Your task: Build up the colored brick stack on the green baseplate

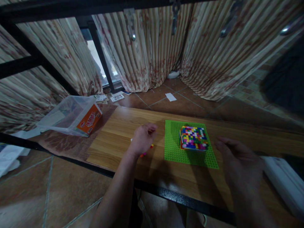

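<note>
On the green baseplate (pixel 172 142) stands a rectangular block built of many small multicoloured toy bricks (pixel 193 138). My left hand (pixel 143 138) is left of the baseplate, above the wooden tabletop, with its fingers curled inward. Anything between those fingertips is too small to make out. Beside and under it lie several loose bricks (pixel 142 155), orange, pink, red and yellow, partly covered by the hand. My right hand (pixel 239 161) hovers just right of the baseplate, apart from the brick block. Its thumb and fingers come close together in a dim pinch, and their contents cannot be made out.
A clear plastic bin (pixel 71 114) with an orange label stands at the table's left end. At the right is a white, box-like object (pixel 283 177). The wooden table (pixel 114 136) has a black metal frame edge. Striped curtains (pixel 152 53) hang behind.
</note>
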Demonstrator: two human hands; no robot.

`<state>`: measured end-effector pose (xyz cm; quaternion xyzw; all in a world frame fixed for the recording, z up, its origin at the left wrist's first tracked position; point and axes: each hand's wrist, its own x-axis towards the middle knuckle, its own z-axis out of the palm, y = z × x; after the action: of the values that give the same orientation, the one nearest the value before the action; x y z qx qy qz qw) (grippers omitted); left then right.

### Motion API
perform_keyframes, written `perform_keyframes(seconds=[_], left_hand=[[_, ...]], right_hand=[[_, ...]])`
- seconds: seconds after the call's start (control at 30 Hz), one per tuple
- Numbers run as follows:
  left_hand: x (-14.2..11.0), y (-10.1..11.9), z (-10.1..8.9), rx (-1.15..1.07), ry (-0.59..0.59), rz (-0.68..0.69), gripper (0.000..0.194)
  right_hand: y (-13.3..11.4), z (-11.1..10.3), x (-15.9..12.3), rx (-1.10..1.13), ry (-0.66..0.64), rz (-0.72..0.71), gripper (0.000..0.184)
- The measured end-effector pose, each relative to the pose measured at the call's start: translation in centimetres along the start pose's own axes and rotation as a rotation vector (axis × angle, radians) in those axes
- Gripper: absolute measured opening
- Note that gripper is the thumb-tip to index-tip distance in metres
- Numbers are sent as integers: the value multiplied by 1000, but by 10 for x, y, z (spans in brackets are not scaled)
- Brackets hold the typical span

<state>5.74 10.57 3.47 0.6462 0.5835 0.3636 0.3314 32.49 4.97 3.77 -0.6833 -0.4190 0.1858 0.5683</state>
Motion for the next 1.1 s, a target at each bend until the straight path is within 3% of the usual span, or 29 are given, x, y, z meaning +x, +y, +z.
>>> perform_keyframes(seconds=[0.07,0.17,0.3,0.43,0.9,1.1], left_hand=[[-1,4,11,-294,-45,-12,13],[-5,15,27,-644,-187,-51,22],[-10,29,39,-870,-267,-96,26],[-13,35,45,-933,-302,-135,27],[-15,33,57,-938,-340,-113,29],[-16,31,60,-958,-360,-125,28]], right_hand=[[-2,3,-5,11,-13,-90,17],[-7,11,-17,10,-138,-275,13],[-13,22,-30,-1,-311,-436,12],[-17,27,-35,-38,-379,-491,16],[-15,30,-39,-95,-396,-539,9],[-17,28,-36,-166,-460,-588,9]])
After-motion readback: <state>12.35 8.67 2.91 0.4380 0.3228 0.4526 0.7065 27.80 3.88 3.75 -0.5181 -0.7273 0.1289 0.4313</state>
